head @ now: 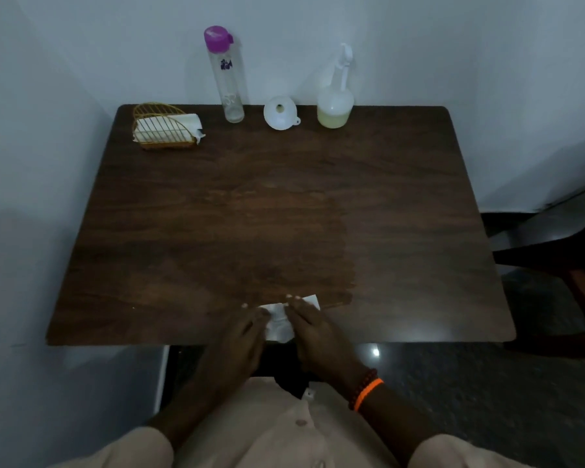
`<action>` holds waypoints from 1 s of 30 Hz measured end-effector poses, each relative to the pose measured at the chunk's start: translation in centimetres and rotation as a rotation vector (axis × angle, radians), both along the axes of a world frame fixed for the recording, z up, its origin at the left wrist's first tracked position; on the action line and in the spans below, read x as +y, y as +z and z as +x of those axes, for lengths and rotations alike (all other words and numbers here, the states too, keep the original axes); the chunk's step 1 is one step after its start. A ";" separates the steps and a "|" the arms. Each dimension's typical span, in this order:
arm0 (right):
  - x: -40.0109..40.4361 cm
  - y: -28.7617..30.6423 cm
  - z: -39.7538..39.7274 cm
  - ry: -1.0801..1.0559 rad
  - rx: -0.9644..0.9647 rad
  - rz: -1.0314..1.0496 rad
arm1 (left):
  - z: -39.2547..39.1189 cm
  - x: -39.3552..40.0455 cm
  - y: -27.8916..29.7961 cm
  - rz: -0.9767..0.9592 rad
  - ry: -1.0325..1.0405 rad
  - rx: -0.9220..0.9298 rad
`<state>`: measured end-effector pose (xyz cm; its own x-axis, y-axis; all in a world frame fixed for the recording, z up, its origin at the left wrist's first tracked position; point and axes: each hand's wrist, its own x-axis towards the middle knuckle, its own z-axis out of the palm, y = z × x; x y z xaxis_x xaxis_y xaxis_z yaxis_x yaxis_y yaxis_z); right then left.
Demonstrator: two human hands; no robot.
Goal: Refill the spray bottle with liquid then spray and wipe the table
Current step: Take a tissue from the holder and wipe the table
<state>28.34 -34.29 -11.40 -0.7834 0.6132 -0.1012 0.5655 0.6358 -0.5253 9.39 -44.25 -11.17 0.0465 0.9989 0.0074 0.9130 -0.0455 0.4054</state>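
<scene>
One dark wood-grain table (385,204) carries, along its far edge, one tall clear bottle (228,79) with a purple cap, one spray bottle (335,96) part-filled with pale liquid, one gold wire napkin holder (163,127) and one white funnel (280,113). At the near edge, left hand (240,336) and right hand (314,332) press flat on one crumpled white tissue (279,324), fingers extended.

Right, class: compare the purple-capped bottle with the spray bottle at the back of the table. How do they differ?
The purple-capped bottle is a tall, straight cylinder; the spray bottle has a round belly and narrow neck. The purple-capped bottle looks empty; the spray bottle holds pale yellowish liquid low down. One has a purple cap, the other a white trigger head. Both stand upright by the wall.
</scene>
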 end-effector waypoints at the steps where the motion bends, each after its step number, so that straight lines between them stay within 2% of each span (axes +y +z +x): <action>1: 0.2 -0.1 0.5 -0.027 -0.021 0.011 | 0.8 -0.7 -0.5 -0.060 0.005 -0.046; 3: 0.2 -0.1 1.3 -0.015 -0.051 0.046 | 1.2 -1.4 -1.4 -0.124 -0.003 -0.077; 8: -0.1 -0.5 2.1 0.060 -0.054 0.165 | 0.8 -0.3 -1.3 -0.101 -0.029 0.028; 10: -0.4 -0.4 2.3 0.076 -0.050 0.184 | 0.4 -0.7 -1.8 -0.066 -0.066 -0.012; 15: -1.5 0.0 3.1 0.158 -0.009 0.287 | -0.6 -1.4 -2.1 0.103 -0.151 0.023; 21: -2.5 1.2 3.0 0.210 -0.020 0.277 | 0.0 -3.1 0.0 0.098 -0.181 -0.055; 25: -3.0 2.1 3.0 0.206 -0.045 0.135 | -0.3 -4.1 1.2 -0.023 -0.051 -0.188; 27: -2.9 3.3 3.1 0.108 -0.006 0.005 | -0.7 -3.8 2.4 -0.089 0.075 -0.328; 30: -2.1 5.3 3.0 -0.175 0.104 -0.422 | -0.9 -1.9 4.9 -0.161 0.178 -0.589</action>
<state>31.33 -36.39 -6.08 -0.6909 0.6595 -0.2962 0.5758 0.2542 -0.7770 8.53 -46.15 -6.31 -0.0860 0.9817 -0.1698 0.5227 0.1895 0.8311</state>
